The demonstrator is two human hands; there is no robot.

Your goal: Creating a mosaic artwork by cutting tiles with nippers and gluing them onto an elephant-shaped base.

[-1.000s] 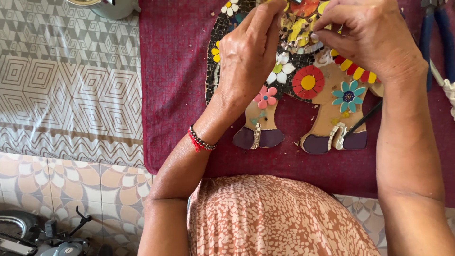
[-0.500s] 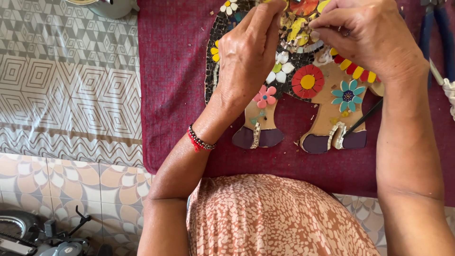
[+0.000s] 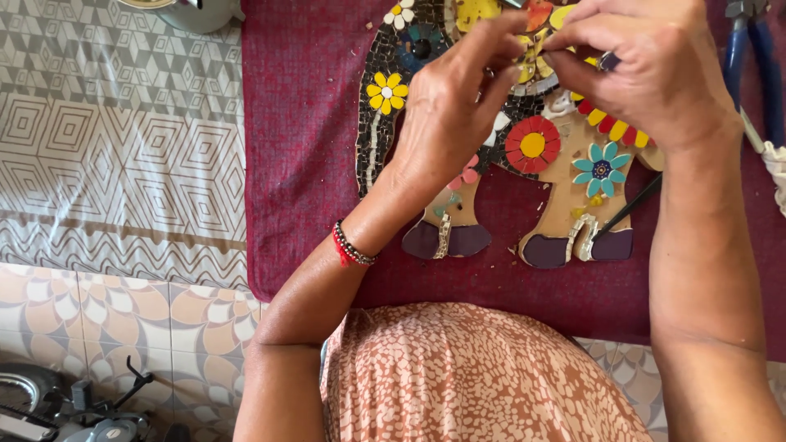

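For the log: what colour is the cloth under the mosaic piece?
Dark maroon red cloth, seen in the head view under the mosaic piece.

Both hands cover the upper middle of the animal-shaped mosaic (image 3: pixel 565 176), whose top is cut off by the frame's upper edge; whatever the fingertips pinch there is too small to tell. Blue-handled pliers (image 3: pixel 749 57) and a pale pot (image 3: pixel 192 12) are cropped at the top.

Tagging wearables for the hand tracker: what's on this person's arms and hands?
Both arms are bare, no sleeves or gloves. The left hand has a red thread and a dark beaded bracelet at its wrist. The right hand wears a ring with a dark stone. Nothing else worn shows.
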